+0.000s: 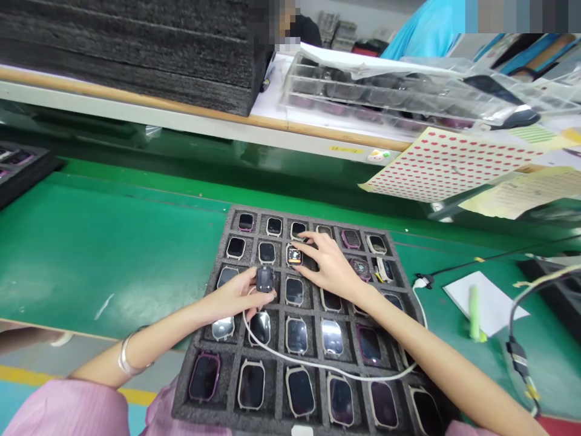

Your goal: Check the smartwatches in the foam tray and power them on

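A black foam tray (218, 266) on the green belt holds several smartwatch bodies in its pockets. My left hand (236, 293) is closed on a small black charging puck (265, 279), whose white cable (318, 365) loops across the tray to the right. My right hand (329, 263) lies over the tray's middle with fingers stretched out. Its fingertips touch a watch with a lit screen (294, 255). A bangle sits on my left wrist.
A green conveyor belt (104, 254) runs under the tray. A stack of black foam sheets (136, 48) stands at the back left. Clear trays (390, 91), a red-dotted sheet (445, 163), a white paper with a green marker (474, 312) and a second black tray (18, 169) lie around.
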Action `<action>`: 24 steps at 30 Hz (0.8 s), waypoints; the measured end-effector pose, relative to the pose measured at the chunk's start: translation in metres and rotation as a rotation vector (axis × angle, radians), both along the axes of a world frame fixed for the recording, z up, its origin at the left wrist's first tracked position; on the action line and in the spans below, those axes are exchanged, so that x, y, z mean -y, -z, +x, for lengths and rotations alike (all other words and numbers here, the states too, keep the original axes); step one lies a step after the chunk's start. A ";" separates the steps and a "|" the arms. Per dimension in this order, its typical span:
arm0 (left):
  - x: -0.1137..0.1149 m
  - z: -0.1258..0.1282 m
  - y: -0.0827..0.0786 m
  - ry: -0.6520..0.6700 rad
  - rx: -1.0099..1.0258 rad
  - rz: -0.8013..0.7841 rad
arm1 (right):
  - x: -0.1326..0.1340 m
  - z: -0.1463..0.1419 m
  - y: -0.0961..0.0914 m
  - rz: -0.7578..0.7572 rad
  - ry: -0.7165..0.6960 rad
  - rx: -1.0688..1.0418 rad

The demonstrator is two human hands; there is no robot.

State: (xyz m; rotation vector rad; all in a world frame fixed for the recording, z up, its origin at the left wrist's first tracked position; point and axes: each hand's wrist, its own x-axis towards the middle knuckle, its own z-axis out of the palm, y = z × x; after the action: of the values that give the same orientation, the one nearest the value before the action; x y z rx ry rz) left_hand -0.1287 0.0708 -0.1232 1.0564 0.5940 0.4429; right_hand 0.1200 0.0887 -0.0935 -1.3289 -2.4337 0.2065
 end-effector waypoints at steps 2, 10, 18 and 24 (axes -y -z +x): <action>0.001 -0.002 -0.002 -0.019 0.032 -0.010 | -0.002 -0.014 -0.005 0.009 -0.031 0.070; 0.002 -0.004 0.009 -0.049 0.127 -0.099 | -0.042 -0.057 -0.005 -0.114 -0.131 0.161; -0.002 -0.002 0.013 -0.075 0.185 -0.143 | -0.028 -0.033 -0.021 -0.209 -0.183 -0.150; -0.001 0.000 0.013 -0.072 0.189 -0.094 | -0.035 -0.048 -0.008 -0.186 -0.120 0.076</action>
State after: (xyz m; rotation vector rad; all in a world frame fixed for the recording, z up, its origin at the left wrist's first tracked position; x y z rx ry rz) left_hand -0.1291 0.0722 -0.1367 0.8941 0.4806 0.5656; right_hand 0.0721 0.1237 -0.0858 -1.2877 -2.6143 0.4310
